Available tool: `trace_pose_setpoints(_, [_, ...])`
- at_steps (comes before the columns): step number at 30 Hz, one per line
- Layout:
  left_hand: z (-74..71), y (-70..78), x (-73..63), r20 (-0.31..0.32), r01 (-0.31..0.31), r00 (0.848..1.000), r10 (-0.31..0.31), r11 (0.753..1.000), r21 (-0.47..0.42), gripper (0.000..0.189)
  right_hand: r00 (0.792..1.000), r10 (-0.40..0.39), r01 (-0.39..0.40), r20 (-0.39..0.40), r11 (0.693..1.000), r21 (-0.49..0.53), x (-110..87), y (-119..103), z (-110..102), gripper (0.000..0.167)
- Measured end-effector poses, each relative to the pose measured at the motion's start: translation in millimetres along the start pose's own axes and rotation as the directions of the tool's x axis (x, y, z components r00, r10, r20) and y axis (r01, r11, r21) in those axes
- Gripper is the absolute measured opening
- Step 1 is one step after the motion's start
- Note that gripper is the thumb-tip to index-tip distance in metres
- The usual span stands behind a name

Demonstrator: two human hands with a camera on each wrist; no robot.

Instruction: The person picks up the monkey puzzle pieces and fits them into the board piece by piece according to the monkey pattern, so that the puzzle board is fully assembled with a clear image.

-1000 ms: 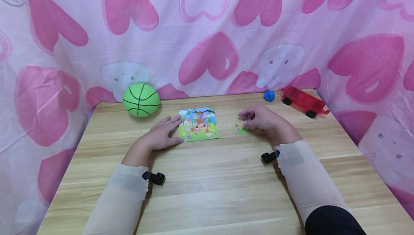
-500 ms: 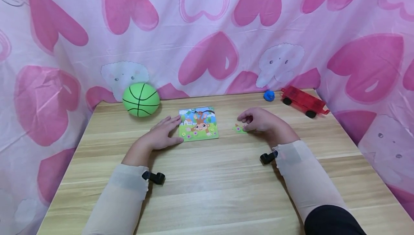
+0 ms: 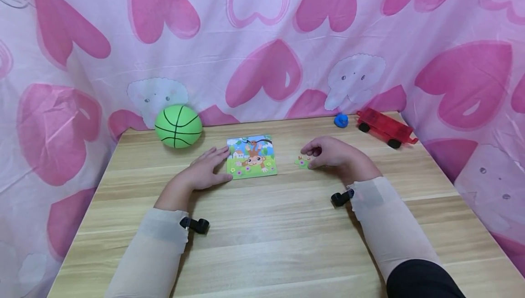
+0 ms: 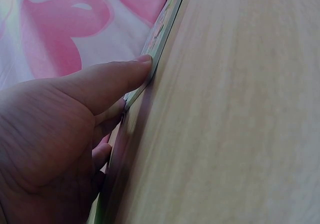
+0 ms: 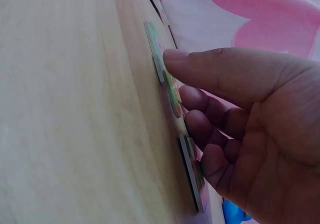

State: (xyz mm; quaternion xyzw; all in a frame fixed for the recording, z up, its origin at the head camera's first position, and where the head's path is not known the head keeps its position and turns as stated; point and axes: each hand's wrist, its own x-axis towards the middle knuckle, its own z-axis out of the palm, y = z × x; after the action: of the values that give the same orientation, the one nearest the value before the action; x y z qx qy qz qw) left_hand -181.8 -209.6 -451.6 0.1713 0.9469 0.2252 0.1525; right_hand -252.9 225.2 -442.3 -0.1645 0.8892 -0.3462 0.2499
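Note:
A small square monkey puzzle (image 3: 251, 157) lies flat on the table in the head view. My left hand (image 3: 205, 170) rests at its left side, fingers stretched, and in the left wrist view the thumb (image 4: 125, 76) touches the puzzle's edge. To the right, a loose green puzzle piece (image 3: 302, 162) with a flower print is pinched at its right end by my right hand (image 3: 332, 152), thumb and curled fingers on it, low on the table. Beneath the curled fingers, more puzzle pieces (image 5: 192, 169) show in the right wrist view; how many I cannot tell.
At the back left sits a green ball (image 3: 178, 126) with black lines. A small blue toy (image 3: 341, 120) and a red toy wagon (image 3: 385, 127) stand at the back right. Pink heart-print cloth (image 3: 262, 61) hangs behind the wooden table (image 3: 262, 243).
My right hand's fingers have closed in on the loose piece and shifted it slightly left. Another piece glimpsed under that hand earlier is now hidden in the head view. My left hand stays put.

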Motion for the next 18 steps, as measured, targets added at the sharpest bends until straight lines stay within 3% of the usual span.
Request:
trace_pose_setpoints(7, [-1.7,1.8,-0.3,0.004,0.002,1.0,-0.002,1.0,-0.005,0.091,0.999,-0.039,0.039,0.002,0.996,-0.08,0.3,-0.9,-0.4,0.042])
trace_pose_setpoints(18, [-1.1,0.9,-0.3,0.007,0.004,1.0,-0.004,1.0,-0.003,0.091,1.0,0.002,-0.002,0.002,0.991,-0.137,0.6,-15.1,2.8,0.034])
